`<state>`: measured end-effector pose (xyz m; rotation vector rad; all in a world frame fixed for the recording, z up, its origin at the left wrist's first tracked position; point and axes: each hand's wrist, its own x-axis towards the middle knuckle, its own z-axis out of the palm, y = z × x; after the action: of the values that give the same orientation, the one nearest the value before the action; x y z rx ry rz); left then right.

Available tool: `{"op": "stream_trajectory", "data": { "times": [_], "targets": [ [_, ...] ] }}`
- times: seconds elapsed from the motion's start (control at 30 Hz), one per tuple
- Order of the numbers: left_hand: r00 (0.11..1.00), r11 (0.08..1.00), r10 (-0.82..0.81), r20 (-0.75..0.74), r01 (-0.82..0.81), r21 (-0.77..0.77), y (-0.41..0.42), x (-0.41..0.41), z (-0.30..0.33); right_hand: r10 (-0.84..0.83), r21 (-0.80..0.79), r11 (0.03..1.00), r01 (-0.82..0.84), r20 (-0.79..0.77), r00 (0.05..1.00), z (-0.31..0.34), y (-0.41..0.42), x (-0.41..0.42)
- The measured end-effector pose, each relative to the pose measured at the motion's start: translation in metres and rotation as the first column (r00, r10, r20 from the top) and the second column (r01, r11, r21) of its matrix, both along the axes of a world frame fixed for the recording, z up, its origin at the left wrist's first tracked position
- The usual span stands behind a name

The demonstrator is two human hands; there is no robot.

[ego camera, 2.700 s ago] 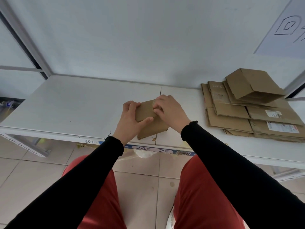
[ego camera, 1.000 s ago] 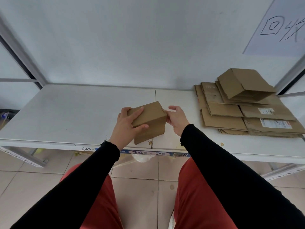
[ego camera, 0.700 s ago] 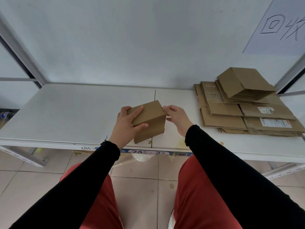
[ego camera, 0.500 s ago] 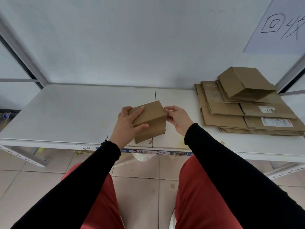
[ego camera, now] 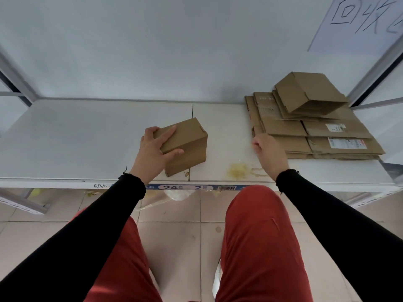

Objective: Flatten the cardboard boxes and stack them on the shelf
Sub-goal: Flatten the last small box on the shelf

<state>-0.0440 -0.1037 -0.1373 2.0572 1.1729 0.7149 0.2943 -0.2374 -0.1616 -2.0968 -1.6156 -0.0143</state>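
Left hand (ego camera: 152, 152) grip wraps near end of small box (ego camera: 185, 144), thumb on front face, fingers over top; box rests on shelf (ego camera: 87, 138) near front edge. Right hand (ego camera: 269, 150) free, fingers loosely curled, holding nothing (beside flattened stack (ego camera: 305, 136)). To flatten well, I judge: pop end flaps first, then press along creases. Box long axis runs from me toward back-right.

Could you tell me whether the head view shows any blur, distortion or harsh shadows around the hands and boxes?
Head view: the right hand is slightly smeared; the left hand and small box are sharp. Wide-angle distortion splays the shelf frame posts outward. Light is soft, with only faint shadows under the flattened stack.
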Motion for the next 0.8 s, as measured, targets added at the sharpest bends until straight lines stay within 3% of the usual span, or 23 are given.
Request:
{"op": "stream_trajectory", "data": {
  "times": [0.07, 0.17, 0.33, 0.5, 0.67, 0.73, 0.8],
  "targets": [
    [1.000, 1.000, -0.001, 0.006, 0.001, -0.003, 0.000, 0.000, 0.000, 0.145, -0.145, 0.982, -0.122, 0.158, 0.977, -0.008, 0.000, -0.006],
    [1.000, 1.000, -0.004, 0.009, 0.004, -0.008, -0.001, 0.000, 0.000, 0.230, -0.266, 0.943, -0.198, 0.096, 0.968, -0.016, 0.004, -0.019],
    [1.000, 1.000, 0.003, 0.024, -0.003, -0.023, -0.003, 0.000, 0.001, 0.115, -0.315, 0.929, -0.196, -0.257, 0.960, -0.018, -0.004, -0.012],
    [1.000, 1.000, -0.002, 0.025, 0.002, -0.016, -0.003, 0.001, 0.001, 0.043, -0.373, 0.909, -0.186, -0.359, 0.932, -0.012, -0.028, -0.010],
    [1.000, 1.000, 0.009, 0.021, -0.009, -0.003, -0.003, 0.003, 0.000, -0.003, -0.447, 0.880, -0.163, -0.348, 0.938, -0.004, -0.018, -0.017],
    [1.000, 1.000, -0.001, 0.020, 0.001, -0.008, -0.004, 0.003, 0.000, -0.115, -0.465, 0.876, -0.125, -0.454, 0.883, 0.002, -0.007, -0.020],
    [1.000, 1.000, -0.014, 0.008, 0.014, -0.024, -0.005, 0.003, 0.002, -0.272, -0.478, 0.876, -0.069, -0.606, 0.748, 0.006, 0.004, -0.017]
  ]
}}
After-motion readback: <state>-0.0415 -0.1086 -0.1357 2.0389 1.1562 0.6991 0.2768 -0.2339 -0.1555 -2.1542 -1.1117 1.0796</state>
